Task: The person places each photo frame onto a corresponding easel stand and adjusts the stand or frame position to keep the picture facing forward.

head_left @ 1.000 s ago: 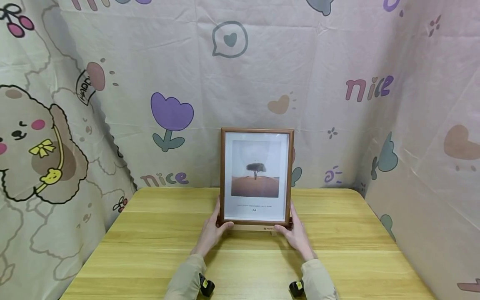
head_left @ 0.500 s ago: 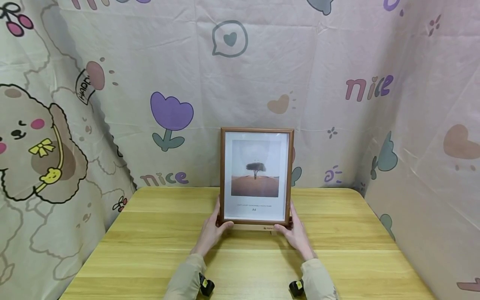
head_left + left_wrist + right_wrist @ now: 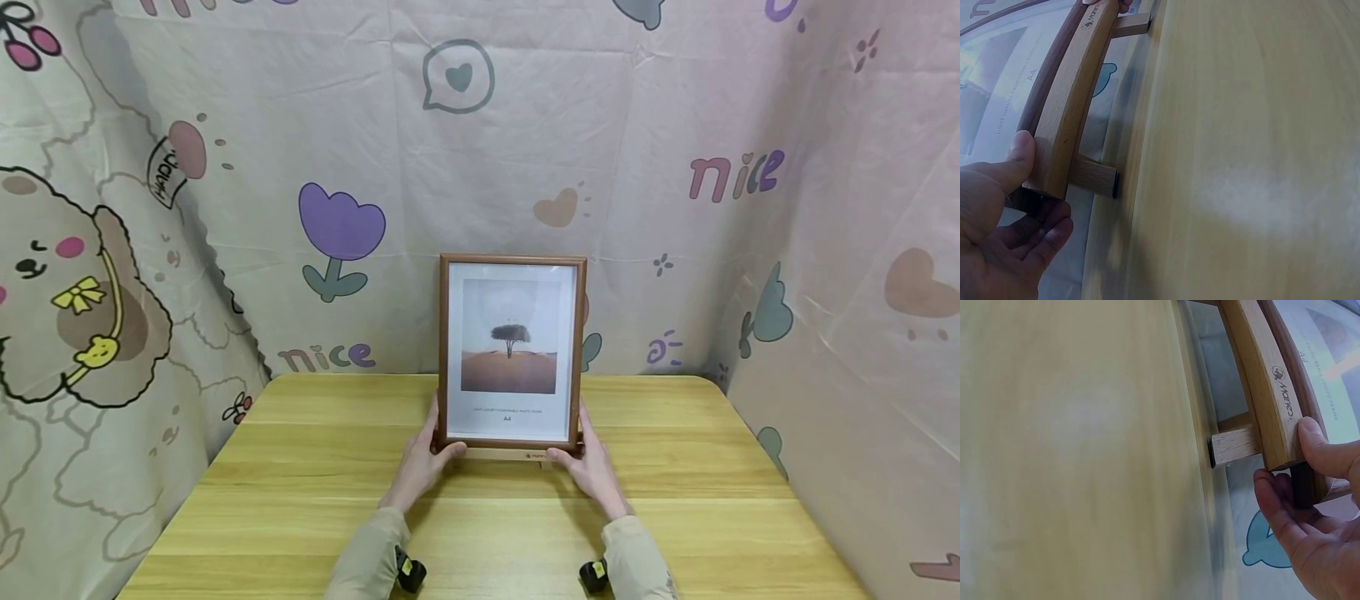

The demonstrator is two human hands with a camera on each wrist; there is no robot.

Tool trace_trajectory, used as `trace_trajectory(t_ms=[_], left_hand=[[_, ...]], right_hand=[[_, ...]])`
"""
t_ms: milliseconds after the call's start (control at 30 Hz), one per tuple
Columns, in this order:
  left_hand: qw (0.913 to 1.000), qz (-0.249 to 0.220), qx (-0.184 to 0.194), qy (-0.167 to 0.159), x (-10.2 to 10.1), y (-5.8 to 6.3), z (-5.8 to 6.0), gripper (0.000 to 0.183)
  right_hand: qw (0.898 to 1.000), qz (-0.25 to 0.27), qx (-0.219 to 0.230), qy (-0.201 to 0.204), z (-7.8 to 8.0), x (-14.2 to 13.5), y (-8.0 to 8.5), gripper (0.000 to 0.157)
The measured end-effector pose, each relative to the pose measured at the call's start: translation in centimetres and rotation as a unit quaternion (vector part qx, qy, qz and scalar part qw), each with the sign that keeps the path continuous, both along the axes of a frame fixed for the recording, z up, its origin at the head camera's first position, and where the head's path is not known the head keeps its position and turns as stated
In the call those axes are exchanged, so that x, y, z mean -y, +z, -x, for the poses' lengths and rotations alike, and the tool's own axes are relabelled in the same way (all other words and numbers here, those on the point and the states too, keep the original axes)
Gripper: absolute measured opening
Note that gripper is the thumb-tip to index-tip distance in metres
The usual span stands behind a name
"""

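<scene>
A brown wooden picture frame [image 3: 508, 333] with a print of a tree stands on the pale ledge [image 3: 495, 455] of a small wooden tabletop easel. My left hand [image 3: 422, 468] grips the frame's lower left corner, thumb on the front and fingers behind. On the other side, my right hand [image 3: 592, 472] holds the lower right corner the same way. Both wrist views show the thumbs at the seam between frame and ledge. Dark-tipped feet, such as this easel foot [image 3: 1094, 176], stick out under the ledge. The frame hides most of the easel.
The light wooden table [image 3: 300, 500] spreads around the easel, its back edge just behind. A patterned cloth [image 3: 480, 167] hangs at the back and on both sides. Black wrist cameras, one being this camera [image 3: 410, 572], sit at the sleeves.
Both hands and the frame keep their places on the table. The whole head view has shifted very slightly.
</scene>
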State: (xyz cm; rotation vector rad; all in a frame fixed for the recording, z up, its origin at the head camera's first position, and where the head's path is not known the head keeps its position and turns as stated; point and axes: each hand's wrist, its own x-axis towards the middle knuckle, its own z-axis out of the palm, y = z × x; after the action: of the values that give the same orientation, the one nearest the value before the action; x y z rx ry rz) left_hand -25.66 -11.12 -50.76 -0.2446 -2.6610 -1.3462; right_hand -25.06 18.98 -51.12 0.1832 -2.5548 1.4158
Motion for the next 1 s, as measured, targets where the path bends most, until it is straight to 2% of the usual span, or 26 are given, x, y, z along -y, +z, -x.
trace_trajectory(t_ms=[533,800,1000], left_hand=[[0.9996,0.013,0.023,0.006,0.3,0.1,-0.5,0.108],[0.9994,0.011,0.032,-0.001,0.5,0.1,-1.1,0.108],[0.9993,0.014,0.033,-0.013,1.0,0.2,-1.7,0.102]], right_hand=[[1.000,-0.006,0.012,0.010,0.0,-0.1,0.3,0.103],[0.999,-0.024,0.026,0.014,-0.3,-0.5,0.5,0.107],[0.998,-0.059,0.021,0.019,-0.8,-1.4,0.6,0.103]])
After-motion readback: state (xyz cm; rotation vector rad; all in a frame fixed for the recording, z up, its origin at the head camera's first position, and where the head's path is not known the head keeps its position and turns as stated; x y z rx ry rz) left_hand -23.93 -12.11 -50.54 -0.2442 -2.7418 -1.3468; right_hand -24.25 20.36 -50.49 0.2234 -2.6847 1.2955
